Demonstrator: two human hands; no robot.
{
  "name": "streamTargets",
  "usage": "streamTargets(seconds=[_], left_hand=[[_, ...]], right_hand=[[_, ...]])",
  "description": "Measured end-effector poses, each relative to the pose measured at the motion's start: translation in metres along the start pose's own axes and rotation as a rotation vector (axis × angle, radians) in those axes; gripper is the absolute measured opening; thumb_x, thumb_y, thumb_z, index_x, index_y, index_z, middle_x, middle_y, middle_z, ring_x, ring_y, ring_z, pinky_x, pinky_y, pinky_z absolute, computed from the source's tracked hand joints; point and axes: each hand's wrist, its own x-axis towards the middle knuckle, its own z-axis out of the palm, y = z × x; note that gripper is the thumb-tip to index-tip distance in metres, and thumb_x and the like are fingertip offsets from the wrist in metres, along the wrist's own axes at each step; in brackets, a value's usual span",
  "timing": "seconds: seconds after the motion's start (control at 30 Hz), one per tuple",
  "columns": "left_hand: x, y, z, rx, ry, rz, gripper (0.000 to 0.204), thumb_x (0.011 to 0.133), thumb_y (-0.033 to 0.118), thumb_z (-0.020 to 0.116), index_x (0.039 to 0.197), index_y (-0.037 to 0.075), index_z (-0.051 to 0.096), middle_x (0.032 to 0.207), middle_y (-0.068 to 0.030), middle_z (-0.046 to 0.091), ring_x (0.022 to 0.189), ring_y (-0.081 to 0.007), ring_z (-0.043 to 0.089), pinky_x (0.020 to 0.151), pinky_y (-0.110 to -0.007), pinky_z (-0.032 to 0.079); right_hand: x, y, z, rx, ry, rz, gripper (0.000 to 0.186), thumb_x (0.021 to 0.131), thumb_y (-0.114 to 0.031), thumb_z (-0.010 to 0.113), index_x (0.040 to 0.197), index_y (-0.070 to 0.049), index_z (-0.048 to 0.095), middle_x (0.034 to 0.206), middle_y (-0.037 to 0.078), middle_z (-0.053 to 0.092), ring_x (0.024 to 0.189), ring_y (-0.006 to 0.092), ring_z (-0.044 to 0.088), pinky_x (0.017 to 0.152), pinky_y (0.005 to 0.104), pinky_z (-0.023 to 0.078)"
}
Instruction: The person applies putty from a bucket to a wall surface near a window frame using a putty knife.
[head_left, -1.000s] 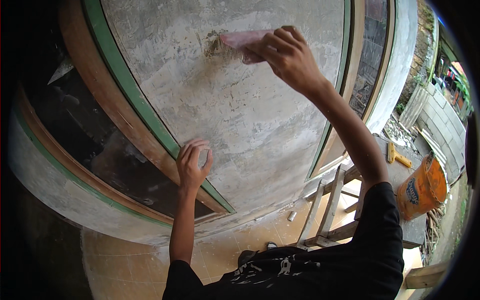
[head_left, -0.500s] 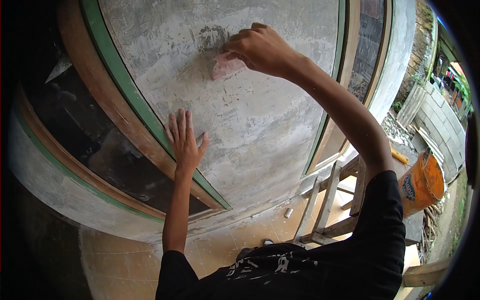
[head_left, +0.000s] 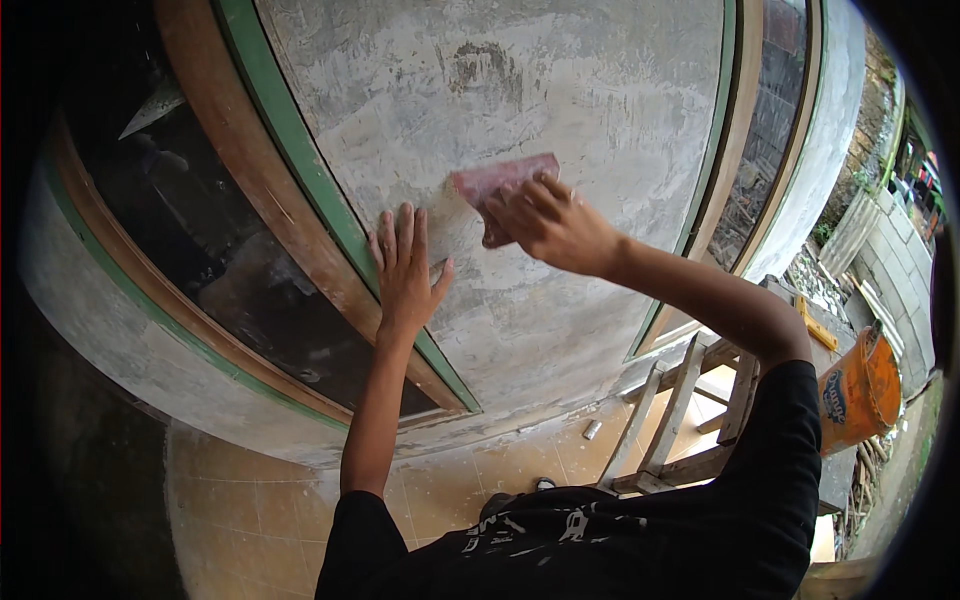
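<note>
Pink sheet (head_left: 492, 181), lengthwise slightly up rightward

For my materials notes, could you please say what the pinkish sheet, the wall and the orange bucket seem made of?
Pinkish sheet: perhaps paper or cloth, dull, thin and bending. Wall: probably plaster or cement, matte, with patchy grey-white smears. Orange bucket: likely plastic, its smooth, curved side dirtied.

2 things in view carry print. On the side of the orange bucket (head_left: 870, 385) sits a dark blue label (head_left: 833, 400) with pale slanted lettering; white print (head_left: 576, 524) crosses the person's black shirt (head_left: 640, 560), too distorted to read.
</note>
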Motion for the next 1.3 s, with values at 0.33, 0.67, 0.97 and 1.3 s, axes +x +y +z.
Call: streamTargets(seconds=[0.33, 0.67, 0.97, 1.3], left_hand=[[0.0, -0.009, -0.022, -0.103, -0.064, 0.058, 0.073, 0.088, 0.011, 0.057, 0.154, 0.007, 0.026, 0.161, -0.012, 0.021, 0.149, -0.0385, 0.014, 0.12, -0.054, 0.012], [-0.061, -0.001, 0.011, -0.028, -0.153, -0.002, 0.086, 0.082, 0.018, 0.066, 0.152, -0.003, 0.021, 0.159, -0.0265, 0.016, 0.147, -0.0434, 0.015, 0.119, -0.056, 0.015], [-0.141, 0.041, 0.037, -0.209, -0.34, -0.2, 0.085, 0.081, 0.017, 0.068, 0.149, -0.007, 0.023, 0.156, -0.0321, 0.012, 0.146, -0.0467, 0.014, 0.119, -0.053, 0.018], [-0.289, 0.073, 0.013, -0.632, -0.314, -0.739, 0.013, 0.079, 0.002, 0.074, 0.091, 0.002, 0.07, 0.093, -0.0133, 0.07, 0.088, -0.0279, 0.069, 0.082, -0.036, 0.053]], right_hand=[[-0.05, -0.03, 0.021, 0.607, -0.582, 0.064, 0.012, 0.088, -0.011, 0.061, 0.08, -0.008, 0.07, 0.073, 0.01, 0.069, 0.069, 0.0245, 0.07, 0.057, 0.0379, 0.054], [0.084, 0.116, -0.055, 0.082, 0.458, 0.282, 0.029, 0.082, -0.007, 0.068, 0.111, -0.01, 0.071, 0.113, 0.003, 0.07, 0.098, 0.0214, 0.064, 0.083, 0.0365, 0.047], [0.022, -0.026, 0.042, 0.222, 0.257, 0.658, 0.042, 0.084, -0.011, 0.063, 0.124, -0.022, 0.067, 0.127, -0.005, 0.066, 0.116, 0.0158, 0.056, 0.11, 0.0448, 0.028], [-0.103, -0.316, -0.005, 1.478, -0.135, 1.194, 0.03, 0.082, 0.001, 0.065, 0.111, -0.006, 0.069, 0.095, 0.012, 0.066, 0.083, 0.0325, 0.06, 0.073, 0.0382, 0.048]])
